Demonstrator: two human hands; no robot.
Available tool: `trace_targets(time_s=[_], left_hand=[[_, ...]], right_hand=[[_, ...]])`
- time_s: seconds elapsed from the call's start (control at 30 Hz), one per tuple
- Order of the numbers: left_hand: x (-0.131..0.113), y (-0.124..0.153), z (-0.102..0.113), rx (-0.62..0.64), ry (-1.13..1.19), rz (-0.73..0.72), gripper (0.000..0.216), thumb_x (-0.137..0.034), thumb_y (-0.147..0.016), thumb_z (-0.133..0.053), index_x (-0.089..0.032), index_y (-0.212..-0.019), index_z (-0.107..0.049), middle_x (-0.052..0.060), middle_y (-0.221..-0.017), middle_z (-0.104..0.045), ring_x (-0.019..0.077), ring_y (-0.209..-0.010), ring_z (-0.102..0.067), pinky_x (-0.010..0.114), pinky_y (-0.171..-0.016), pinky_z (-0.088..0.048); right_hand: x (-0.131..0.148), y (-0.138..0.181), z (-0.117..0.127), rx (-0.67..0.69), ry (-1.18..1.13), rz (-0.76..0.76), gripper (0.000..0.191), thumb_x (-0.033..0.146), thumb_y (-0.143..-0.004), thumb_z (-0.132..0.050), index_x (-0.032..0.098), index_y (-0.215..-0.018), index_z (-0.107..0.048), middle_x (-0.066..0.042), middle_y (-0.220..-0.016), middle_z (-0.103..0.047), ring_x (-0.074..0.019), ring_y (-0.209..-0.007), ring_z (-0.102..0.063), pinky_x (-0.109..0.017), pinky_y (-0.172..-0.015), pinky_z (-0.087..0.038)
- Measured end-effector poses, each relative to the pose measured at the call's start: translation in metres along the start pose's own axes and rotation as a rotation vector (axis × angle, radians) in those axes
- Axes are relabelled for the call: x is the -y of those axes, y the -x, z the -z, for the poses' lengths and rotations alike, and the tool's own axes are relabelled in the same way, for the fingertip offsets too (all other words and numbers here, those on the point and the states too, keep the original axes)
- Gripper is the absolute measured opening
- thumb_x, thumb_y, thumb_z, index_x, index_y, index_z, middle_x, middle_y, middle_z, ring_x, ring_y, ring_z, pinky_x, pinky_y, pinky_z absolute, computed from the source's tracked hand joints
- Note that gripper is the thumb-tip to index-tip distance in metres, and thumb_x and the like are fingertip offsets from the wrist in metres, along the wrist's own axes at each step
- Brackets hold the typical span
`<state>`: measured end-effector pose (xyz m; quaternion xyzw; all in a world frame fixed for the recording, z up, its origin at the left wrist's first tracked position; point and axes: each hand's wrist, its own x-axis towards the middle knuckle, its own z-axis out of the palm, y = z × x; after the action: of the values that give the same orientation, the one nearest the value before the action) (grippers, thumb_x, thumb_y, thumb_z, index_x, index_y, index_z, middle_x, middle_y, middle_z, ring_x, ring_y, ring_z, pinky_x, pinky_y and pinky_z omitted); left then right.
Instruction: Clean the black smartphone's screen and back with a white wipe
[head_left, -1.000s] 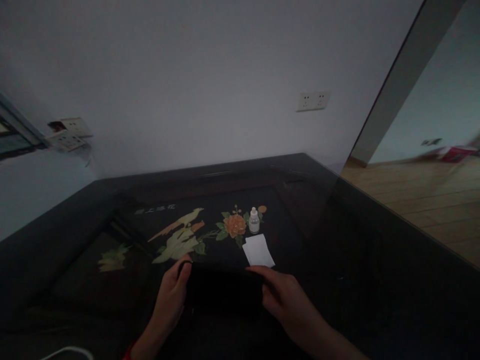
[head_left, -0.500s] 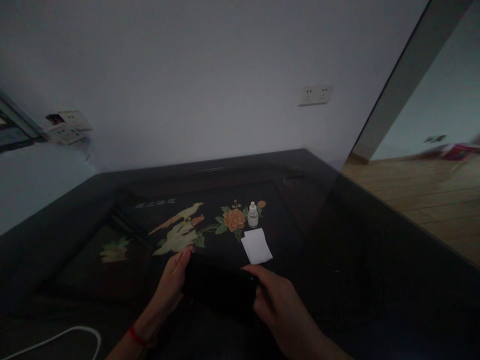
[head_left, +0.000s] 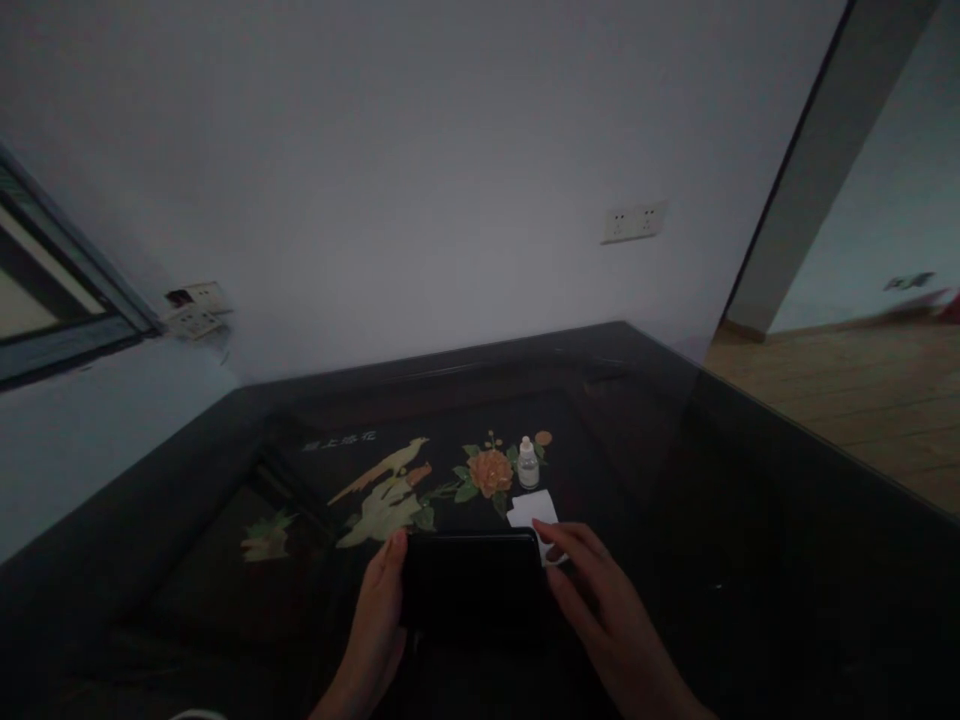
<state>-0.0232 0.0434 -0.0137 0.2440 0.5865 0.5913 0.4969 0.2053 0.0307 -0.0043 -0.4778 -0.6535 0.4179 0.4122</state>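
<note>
A flat black rectangular object (head_left: 471, 583), like a phone or tablet, is held over the dark table (head_left: 750, 520) between both hands. My left hand (head_left: 377, 622) grips its left edge, thumb on top. My right hand (head_left: 607, 622) holds its right edge, fingers partly spread. Just beyond the object lies a small white paper square (head_left: 531, 508), partly covered by the object and my right fingers. Behind the paper stands a small clear dropper bottle (head_left: 528, 464) with a white cap.
The tabletop bears an inlaid picture of a bird (head_left: 382, 480) and an orange flower (head_left: 490, 472). Wall sockets (head_left: 634, 221) sit on the white wall behind. A window frame (head_left: 52, 300) is at the left; wooden floor (head_left: 862, 400) shows to the right.
The view has shifted, so the table appears lower and further right. The black object now covers part of the white paper; my right fingers rest nearer the paper. The white cable has left view.
</note>
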Motion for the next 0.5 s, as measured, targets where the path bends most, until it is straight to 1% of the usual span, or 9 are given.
trace_targets(time_s=[0.07, 0.13, 0.2, 0.27, 0.33, 0.4, 0.5], left_hand=[[0.001, 0.006, -0.002, 0.005, 0.037, 0.005, 0.049, -0.059, -0.067, -0.068, -0.019, -0.094, -0.064, 0.005, -0.097, -0.07, 0.0238, -0.096, -0.063, 0.03, -0.073, -0.052], [0.005, 0.01, -0.003, -0.016, 0.045, 0.013, 0.05, -0.06, -0.069, -0.065, -0.021, -0.1, -0.062, 0.006, -0.114, -0.065, 0.0244, -0.11, -0.058, 0.03, -0.082, -0.05], [0.01, 0.015, -0.005, -0.033, 0.017, -0.024, 0.051, -0.062, -0.069, -0.065, -0.021, -0.1, -0.061, 0.007, -0.119, -0.062, 0.0256, -0.117, -0.053, 0.032, -0.089, -0.048], [0.014, 0.019, -0.008, -0.006, -0.009, -0.072, 0.052, -0.064, -0.069, -0.063, -0.02, -0.097, -0.061, 0.008, -0.114, -0.064, 0.0278, -0.116, -0.053, 0.035, -0.092, -0.047], [0.015, 0.024, -0.012, 0.066, 0.017, -0.062, 0.051, -0.064, -0.069, -0.062, -0.021, -0.097, -0.061, 0.008, -0.109, -0.065, 0.0293, -0.11, -0.056, 0.039, -0.088, -0.049], [0.013, 0.03, -0.017, 0.16, 0.092, 0.022, 0.051, -0.063, -0.069, -0.063, -0.024, -0.102, -0.06, 0.007, -0.111, -0.064, 0.0307, -0.106, -0.059, 0.043, -0.083, -0.051], [0.007, 0.037, -0.02, 0.304, 0.179, 0.179, 0.058, -0.063, -0.068, -0.064, -0.032, -0.117, -0.056, 0.01, -0.124, -0.058, 0.0359, -0.107, -0.059, 0.054, -0.079, -0.051]], right_hand=[[-0.006, -0.001, -0.002, 0.009, 0.007, -0.034, 0.046, 0.04, -0.088, -0.045, 0.023, -0.131, -0.052, -0.012, -0.13, -0.049, -0.0204, -0.1, -0.06, -0.037, -0.093, -0.046], [-0.011, -0.004, -0.004, 0.022, -0.05, -0.076, 0.051, 0.042, -0.087, -0.047, 0.023, -0.134, -0.048, -0.012, -0.132, -0.046, -0.0189, -0.094, -0.061, -0.037, -0.091, -0.048], [-0.014, -0.008, -0.005, -0.003, -0.159, -0.116, 0.053, 0.045, -0.084, -0.05, 0.022, -0.131, -0.05, -0.012, -0.129, -0.049, -0.0204, -0.098, -0.06, -0.037, -0.09, -0.049], [-0.014, -0.012, -0.003, -0.039, -0.261, -0.168, 0.05, 0.048, -0.081, -0.054, 0.021, -0.123, -0.054, -0.01, -0.122, -0.055, -0.0232, -0.107, -0.058, -0.037, -0.092, -0.048], [-0.013, -0.015, 0.001, -0.056, -0.332, -0.225, 0.048, 0.05, -0.079, -0.057, 0.021, -0.117, -0.056, -0.009, -0.115, -0.059, -0.0241, -0.111, -0.056, -0.037, -0.094, -0.047], [-0.011, -0.017, 0.005, -0.069, -0.377, -0.265, 0.047, 0.052, -0.077, -0.059, 0.021, -0.113, -0.056, -0.008, -0.111, -0.061, -0.024, -0.111, -0.056, -0.037, -0.094, -0.046], [-0.012, -0.019, 0.009, -0.089, -0.427, -0.286, 0.048, 0.054, -0.075, -0.062, 0.021, -0.109, -0.055, -0.008, -0.11, -0.06, -0.0244, -0.11, -0.055, -0.036, -0.09, -0.047]])
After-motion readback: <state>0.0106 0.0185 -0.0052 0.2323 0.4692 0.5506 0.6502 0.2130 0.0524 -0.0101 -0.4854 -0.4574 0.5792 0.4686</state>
